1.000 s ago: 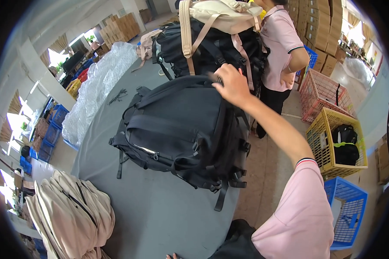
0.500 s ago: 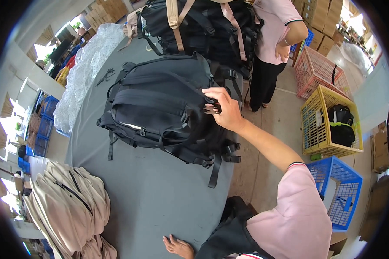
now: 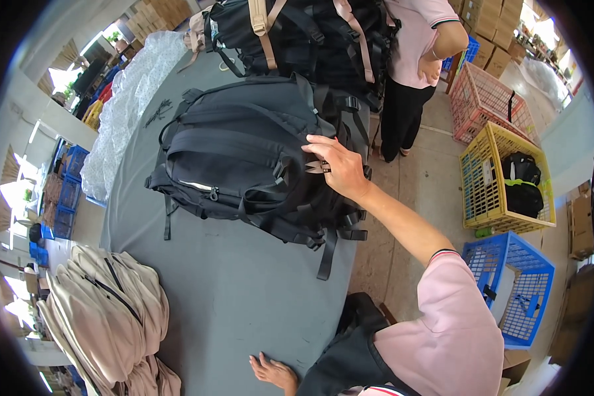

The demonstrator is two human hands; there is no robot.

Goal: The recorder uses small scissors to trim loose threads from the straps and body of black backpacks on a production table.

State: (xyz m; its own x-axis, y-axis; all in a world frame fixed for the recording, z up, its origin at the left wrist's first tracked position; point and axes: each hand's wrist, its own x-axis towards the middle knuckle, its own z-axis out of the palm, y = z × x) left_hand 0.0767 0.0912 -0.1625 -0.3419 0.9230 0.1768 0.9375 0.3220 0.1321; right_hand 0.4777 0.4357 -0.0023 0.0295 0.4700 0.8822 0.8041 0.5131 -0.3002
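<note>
A black backpack (image 3: 224, 155) lies on the grey-covered table (image 3: 244, 290), its straps and buckles trailing over the right side. My right hand (image 3: 343, 170) is above the backpack's right end, curled around small thread snips (image 3: 315, 167) whose pointed blades stick out to the left. Thumb and forefinger reach towards the pack's upper edge; whether they touch it I cannot tell. Down at the table's near edge rests my left hand (image 3: 275, 373), fingers spread on the cover and holding nothing.
More black backpacks with tan and pink straps (image 3: 297, 39) are piled at the far end, beside a standing person (image 3: 409, 72). Beige bags (image 3: 105, 310) are stacked at left, near bubble wrap (image 3: 129, 105). Pink (image 3: 485, 99), yellow (image 3: 501, 221) and blue (image 3: 528, 290) crates line the right.
The view has shifted slightly. My right hand has moved a little left over the backpack, with the snips still in it. My left hand stays on the table.
</note>
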